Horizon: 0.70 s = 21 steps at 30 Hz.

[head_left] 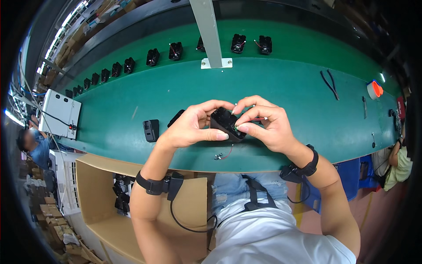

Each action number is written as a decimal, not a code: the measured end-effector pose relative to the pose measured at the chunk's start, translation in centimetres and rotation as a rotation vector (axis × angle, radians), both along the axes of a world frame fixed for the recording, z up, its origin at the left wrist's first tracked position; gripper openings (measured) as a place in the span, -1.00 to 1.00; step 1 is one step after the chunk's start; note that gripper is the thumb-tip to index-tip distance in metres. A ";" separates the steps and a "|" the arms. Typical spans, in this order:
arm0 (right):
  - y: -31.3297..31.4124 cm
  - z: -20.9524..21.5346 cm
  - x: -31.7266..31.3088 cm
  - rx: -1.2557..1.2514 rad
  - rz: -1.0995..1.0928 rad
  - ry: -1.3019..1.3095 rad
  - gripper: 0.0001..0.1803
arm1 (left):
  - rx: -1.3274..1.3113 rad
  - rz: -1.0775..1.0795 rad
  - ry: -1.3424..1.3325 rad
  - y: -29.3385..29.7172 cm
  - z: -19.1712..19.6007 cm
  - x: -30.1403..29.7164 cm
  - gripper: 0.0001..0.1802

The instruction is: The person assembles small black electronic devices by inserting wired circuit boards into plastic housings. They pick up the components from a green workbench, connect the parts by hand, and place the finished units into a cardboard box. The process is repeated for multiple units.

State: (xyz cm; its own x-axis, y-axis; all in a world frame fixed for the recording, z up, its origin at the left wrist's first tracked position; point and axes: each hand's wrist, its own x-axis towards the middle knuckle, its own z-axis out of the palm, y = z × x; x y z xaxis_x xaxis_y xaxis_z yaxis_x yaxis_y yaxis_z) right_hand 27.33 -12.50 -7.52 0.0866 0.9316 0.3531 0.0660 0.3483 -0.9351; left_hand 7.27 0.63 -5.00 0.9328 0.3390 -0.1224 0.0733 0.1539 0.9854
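Note:
Above the near part of the green workbench (176,88), my left hand (191,125) grips a black plastic housing (222,119) by its side, thumb along the near edge. The housing is tilted with its hollow inside facing up. Fingertips of my right hand (266,125) pinch a small green circuit board (237,127) at the housing's right inner edge. A red wire (257,119) with a white end runs out between those fingers. Another black housing (150,130) lies left of my left hand, with a dark part (176,118) partly hidden behind that hand.
A loose red wire piece (227,152) lies near the bench edge. Several black housings with wires (176,51) line the far green strip, behind a grey post (209,35). Pliers (329,84) and an orange-and-white roll (375,89) are at right. An open cardboard box (101,193) stands below left.

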 end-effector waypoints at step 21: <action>-0.2 1.2 0.6 0.165 0.004 -0.144 -0.85 | -0.097 0.103 -0.113 -0.5 -0.8 1.0 -0.25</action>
